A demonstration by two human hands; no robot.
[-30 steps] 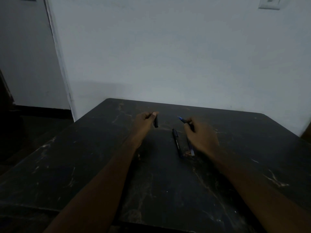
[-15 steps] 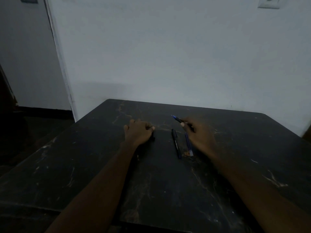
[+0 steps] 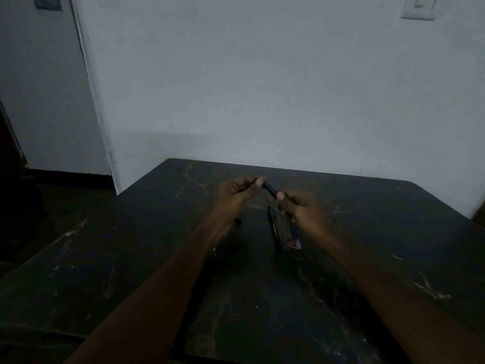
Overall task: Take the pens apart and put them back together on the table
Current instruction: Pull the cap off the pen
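Observation:
Both hands are raised above the dark table [image 3: 147, 258] and hold one dark pen [image 3: 269, 187] between them. My left hand [image 3: 236, 194] pinches its far tip end. My right hand [image 3: 301, 208] pinches its near end. Below them a black capped pen [image 3: 274, 229] lies on the table, pointing away from me. A thin blue-tinted pen part [image 3: 295, 236] lies just right of it, partly hidden by my right hand. A small dark cap [image 3: 238, 222] lies on the table beside my left wrist.
The table's far edge meets a pale wall [image 3: 262, 101]. A doorway and dark floor lie off the table's left side. The scene is dim, so fine detail of the pen parts is hard to make out.
My left hand left the small cap on the table and rose to meet my right hand. Both hands now hold the pen that only my right hand held before.

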